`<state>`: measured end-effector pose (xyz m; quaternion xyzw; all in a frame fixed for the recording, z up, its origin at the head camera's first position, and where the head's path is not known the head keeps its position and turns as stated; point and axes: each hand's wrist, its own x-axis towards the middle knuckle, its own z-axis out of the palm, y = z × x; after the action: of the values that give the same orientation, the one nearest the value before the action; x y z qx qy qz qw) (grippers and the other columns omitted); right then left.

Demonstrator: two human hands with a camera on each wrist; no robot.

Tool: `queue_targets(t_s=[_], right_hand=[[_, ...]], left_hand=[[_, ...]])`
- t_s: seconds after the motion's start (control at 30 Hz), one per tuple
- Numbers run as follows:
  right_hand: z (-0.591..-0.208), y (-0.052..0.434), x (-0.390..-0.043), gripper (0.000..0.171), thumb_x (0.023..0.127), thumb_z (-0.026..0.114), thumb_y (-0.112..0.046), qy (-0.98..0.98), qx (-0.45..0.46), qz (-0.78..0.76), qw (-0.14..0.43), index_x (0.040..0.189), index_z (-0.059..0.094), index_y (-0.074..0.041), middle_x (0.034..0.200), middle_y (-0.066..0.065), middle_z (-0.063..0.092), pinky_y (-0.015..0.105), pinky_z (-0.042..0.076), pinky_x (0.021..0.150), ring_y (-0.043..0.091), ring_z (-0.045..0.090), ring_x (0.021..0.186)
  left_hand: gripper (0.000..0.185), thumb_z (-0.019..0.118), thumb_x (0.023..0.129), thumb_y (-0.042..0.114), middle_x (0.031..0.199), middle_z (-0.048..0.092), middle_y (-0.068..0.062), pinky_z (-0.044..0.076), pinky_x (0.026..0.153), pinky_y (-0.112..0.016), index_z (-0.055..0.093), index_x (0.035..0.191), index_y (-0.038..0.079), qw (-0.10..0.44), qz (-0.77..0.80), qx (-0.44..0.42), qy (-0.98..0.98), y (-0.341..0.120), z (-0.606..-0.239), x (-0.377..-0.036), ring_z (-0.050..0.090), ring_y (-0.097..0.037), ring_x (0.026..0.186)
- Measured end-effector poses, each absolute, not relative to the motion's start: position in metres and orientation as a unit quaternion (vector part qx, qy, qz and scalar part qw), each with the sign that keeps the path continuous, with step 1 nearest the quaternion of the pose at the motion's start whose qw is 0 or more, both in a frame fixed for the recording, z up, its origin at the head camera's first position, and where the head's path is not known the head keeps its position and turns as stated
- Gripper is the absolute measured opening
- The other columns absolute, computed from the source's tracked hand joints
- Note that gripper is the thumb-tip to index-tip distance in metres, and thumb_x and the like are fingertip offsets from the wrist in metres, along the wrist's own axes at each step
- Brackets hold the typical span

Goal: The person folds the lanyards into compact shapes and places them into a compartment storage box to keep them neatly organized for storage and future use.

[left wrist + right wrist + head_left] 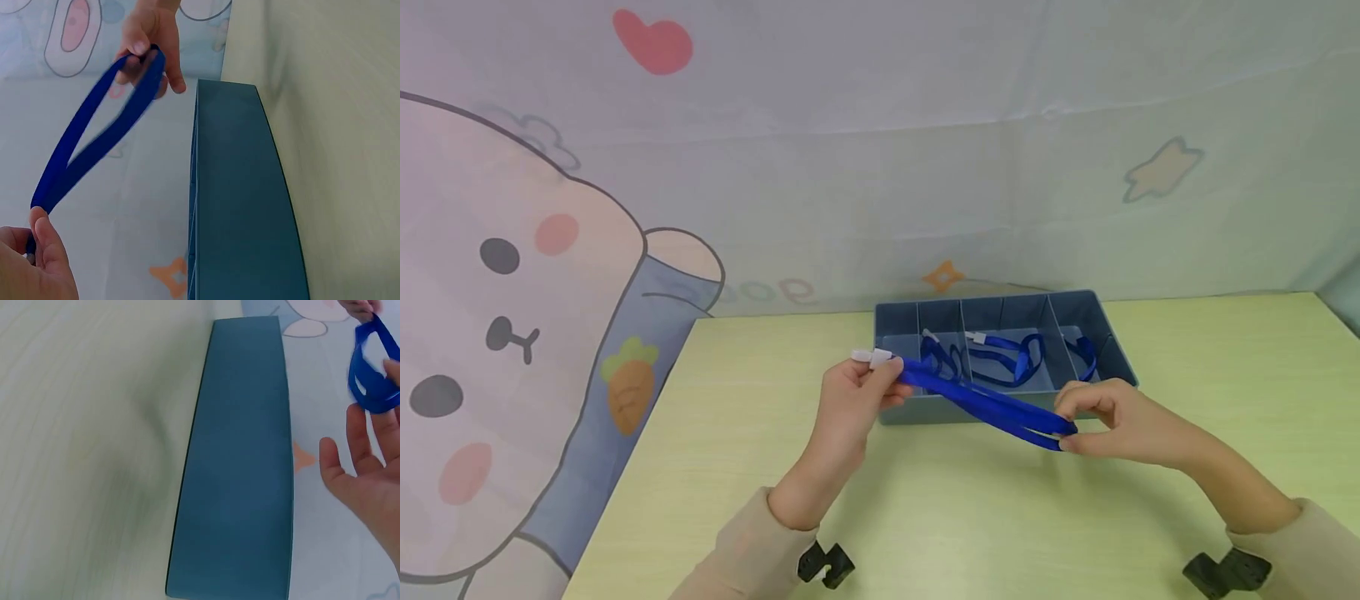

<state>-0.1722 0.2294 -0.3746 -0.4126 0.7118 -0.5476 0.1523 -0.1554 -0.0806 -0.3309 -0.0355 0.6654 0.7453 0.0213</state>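
A blue lanyard with a white plastic clip is stretched between both hands, just in front of and above the grey-blue divided box. My left hand pinches it beside the clip. The right hand pinches the folded far end, lower and nearer the table's front. In the left wrist view the strap forms a long narrow loop, slanting from the left hand up to the right hand. The right wrist view shows the right hand with its lower fingers spread and the loop at its fingertips.
The divided box stands at the table's back edge against a printed cloth backdrop. Several compartments show, some holding other blue lanyards. Pale yellow-green tabletop spreads around the box.
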Motion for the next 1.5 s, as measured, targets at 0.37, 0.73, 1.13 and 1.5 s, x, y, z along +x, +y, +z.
queue_targets(t_s=[0.37,0.73,1.13,1.5], right_hand=[[-0.376,0.232,-0.18,0.031,0.072,0.053,0.024,0.485,-0.575,-0.632,0.186,0.09,0.06,0.0,0.1,0.011,0.063,0.036,0.039,0.09,0.027,0.045,0.109],[-0.371,0.235,-0.176,0.028,0.08,0.044,0.024,0.452,-0.542,-0.674,0.219,0.094,0.056,0.003,0.079,0.014,0.048,0.039,0.032,0.051,0.028,0.038,0.072],[-0.364,0.245,-0.167,0.03,0.098,0.042,-0.002,0.752,-0.334,-0.536,0.19,0.071,0.05,-0.009,0.062,0.007,0.033,0.031,0.033,0.046,0.022,0.033,0.053],[-0.364,0.249,-0.16,0.035,0.083,0.051,0.021,0.678,-0.408,-0.597,0.135,0.1,0.064,-0.005,0.097,0.003,0.053,0.03,0.043,0.055,0.015,0.047,0.082]], left_hand=[[0.017,0.059,0.091,0.005,0.062,0.062,0.0,0.053,0.06,-0.017,0.058,0.093,-0.012,0.054,0.748,-0.064,0.658,-0.083,-0.341,-0.156,0.061,-0.006,0.056],[0.017,0.058,0.091,0.004,0.062,0.062,0.001,0.052,0.06,-0.017,0.058,0.094,-0.013,0.067,0.736,-0.052,0.671,-0.083,-0.349,-0.156,0.061,-0.005,0.056],[0.014,0.061,0.089,0.003,0.064,0.064,-0.002,0.055,0.063,-0.023,0.061,0.09,-0.011,0.046,0.718,-0.016,0.694,-0.086,-0.347,-0.154,0.063,-0.008,0.058],[0.014,0.058,0.09,0.002,0.061,0.062,0.0,0.053,0.062,-0.019,0.059,0.09,-0.011,0.05,0.727,-0.027,0.685,-0.09,-0.347,-0.155,0.061,-0.007,0.056]])
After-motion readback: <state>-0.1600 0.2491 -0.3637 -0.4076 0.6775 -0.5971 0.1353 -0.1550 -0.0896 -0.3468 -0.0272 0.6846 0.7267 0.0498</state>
